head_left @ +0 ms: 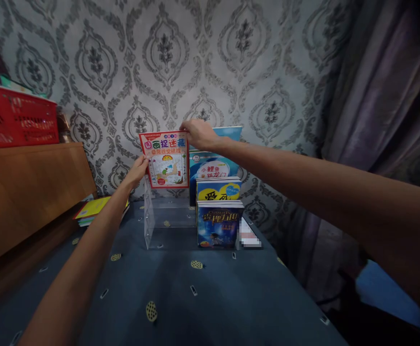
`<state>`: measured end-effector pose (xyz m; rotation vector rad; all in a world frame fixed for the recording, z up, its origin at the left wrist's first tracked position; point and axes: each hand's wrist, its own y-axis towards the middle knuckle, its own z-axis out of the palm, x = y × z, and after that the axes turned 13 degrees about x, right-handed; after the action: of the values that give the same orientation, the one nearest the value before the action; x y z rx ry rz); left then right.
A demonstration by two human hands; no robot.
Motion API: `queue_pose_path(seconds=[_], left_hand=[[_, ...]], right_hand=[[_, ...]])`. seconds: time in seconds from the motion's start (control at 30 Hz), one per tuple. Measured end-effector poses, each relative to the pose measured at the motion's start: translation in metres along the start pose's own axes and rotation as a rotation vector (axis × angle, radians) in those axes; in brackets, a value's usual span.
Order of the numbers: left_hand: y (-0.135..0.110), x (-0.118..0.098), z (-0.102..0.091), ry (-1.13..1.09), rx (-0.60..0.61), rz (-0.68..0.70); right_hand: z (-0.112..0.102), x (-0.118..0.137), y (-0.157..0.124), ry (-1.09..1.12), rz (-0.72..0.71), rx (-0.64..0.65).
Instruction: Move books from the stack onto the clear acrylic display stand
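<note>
My left hand (138,171) grips a red-bordered book (169,166) by its left edge, my right hand (200,134) its top-right corner; likely light, slightly bendy, safest held by edges

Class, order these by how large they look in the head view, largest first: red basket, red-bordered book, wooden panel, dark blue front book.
1. wooden panel
2. red basket
3. red-bordered book and dark blue front book: too alike to rank.
</note>
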<state>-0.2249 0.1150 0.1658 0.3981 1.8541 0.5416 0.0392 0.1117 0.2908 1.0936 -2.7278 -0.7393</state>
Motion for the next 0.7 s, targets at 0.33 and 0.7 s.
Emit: queue_pose_path(seconds=[0.33, 0.7], left_hand=[[0.000, 0.003, -0.005, 0.035, 0.004, 0.029], [-0.002, 0.002, -0.006, 0.066, 0.041, 0.027]], right_hand=[[0.000, 0.002, 0.002, -0.021, 0.011, -0.040], [0.002, -0.007, 0.002, -0.037, -0.042, -0.043]])
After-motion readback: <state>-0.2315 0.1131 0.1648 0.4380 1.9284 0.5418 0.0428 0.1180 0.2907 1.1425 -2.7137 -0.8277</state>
